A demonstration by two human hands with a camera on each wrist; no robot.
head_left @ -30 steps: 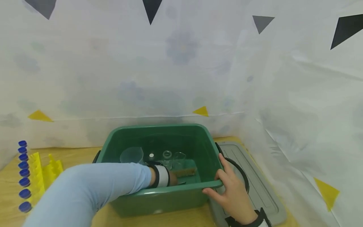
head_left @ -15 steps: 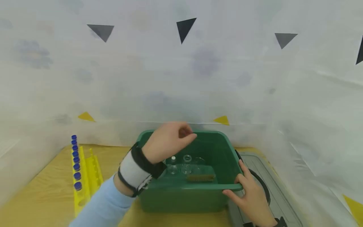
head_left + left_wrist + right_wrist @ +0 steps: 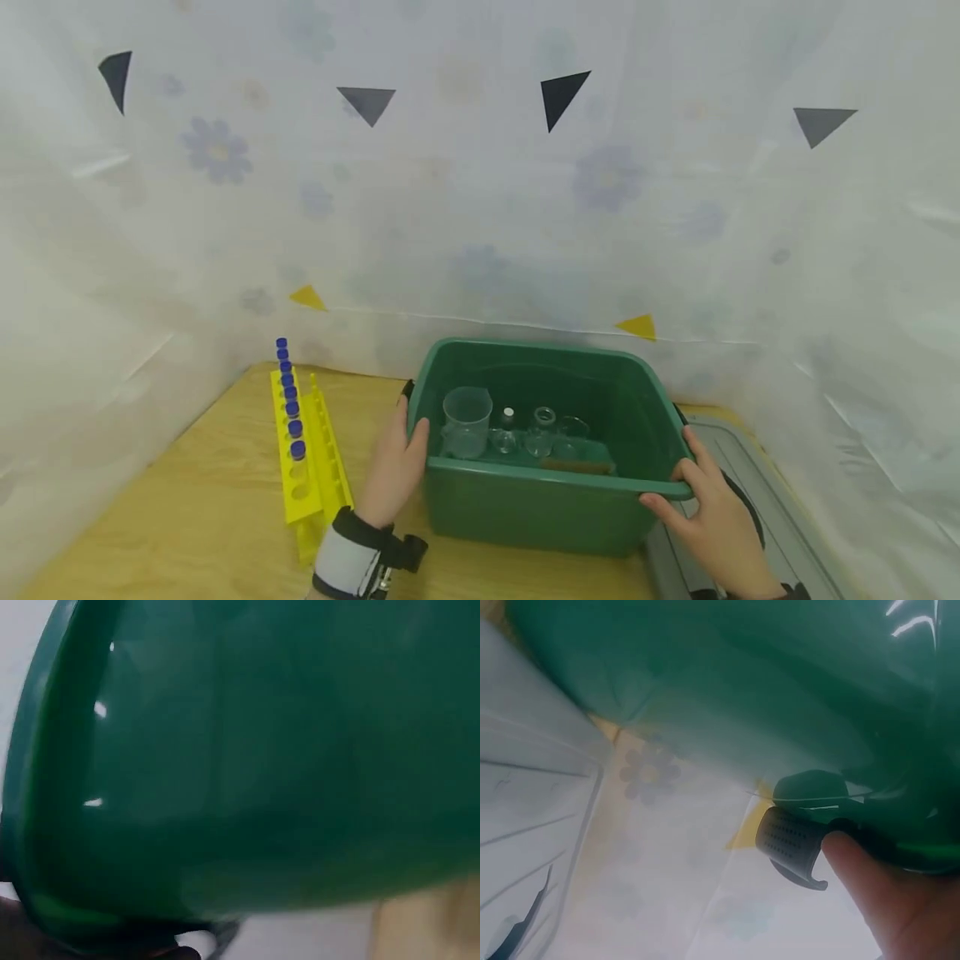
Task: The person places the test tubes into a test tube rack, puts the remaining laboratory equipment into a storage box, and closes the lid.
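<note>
The two hands hold the green tub [image 3: 540, 500] from both sides. In the head view, the left hand [image 3: 397, 462] lies flat against the left wall of the tub, fingers straight and pointing up, thumb over the rim. The right hand [image 3: 708, 517] grips the right near corner of the rim, fingers curled over the edge. The tub stands on the wooden counter [image 3: 187, 500], near its back edge, close to the white curtain [image 3: 480, 233]. Inside the tub there is a clear beaker [image 3: 466, 421], a few small glass bottles [image 3: 542, 429] and a brush [image 3: 576, 467]. Left of the tub, just beside the left hand, a yellow rack [image 3: 309, 467] carries blue-capped tubes [image 3: 288, 400]; further left the counter is bare wood. Right of the tub, under the right hand, a grey lid [image 3: 780, 525] lies flat on the counter.

In the left wrist view, the green outer wall of the tub [image 3: 247, 765] fills nearly the whole frame; the hand itself shows only as a dark patch at the bottom left.

In the right wrist view, the thumb [image 3: 870, 892] presses beside the dark grey handle [image 3: 791, 844] of the tub, under the green rim. The grey lid [image 3: 525, 802] lies left of the tub, and the flowered curtain hangs behind it.
</note>
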